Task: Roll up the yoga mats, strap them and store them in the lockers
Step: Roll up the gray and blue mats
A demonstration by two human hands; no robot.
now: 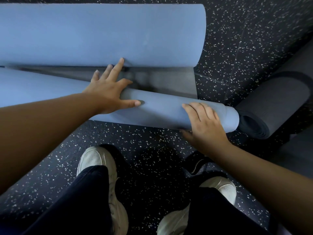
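Far left to centre: flat blue foam yoga mat [101, 34], unrolled portion spread on black speckled rubber floor [149, 141], dark grey underside showing in the gap before the roll.
Centre: left hand [110, 89], released, fingers straight and splayed, palm pressed on top of the roll, fingertips reaching toward the flat portion; judged to be pinning the roll so it cannot spring open.
Centre to right, near: rolled blue part of the same mat [162, 111], lying across the floor in front of two pale mesh sneakers [101, 167].
Right: right hand [203, 122], curled over the roll close to its right end, thumb tucked beneath; judged to be steadying that end and keeping the edges aligned.
Far right: dark grey rolled yoga mat [271, 106], already rolled, touching the blue roll's end.
No strap or locker identifiable; rolling unfinished.
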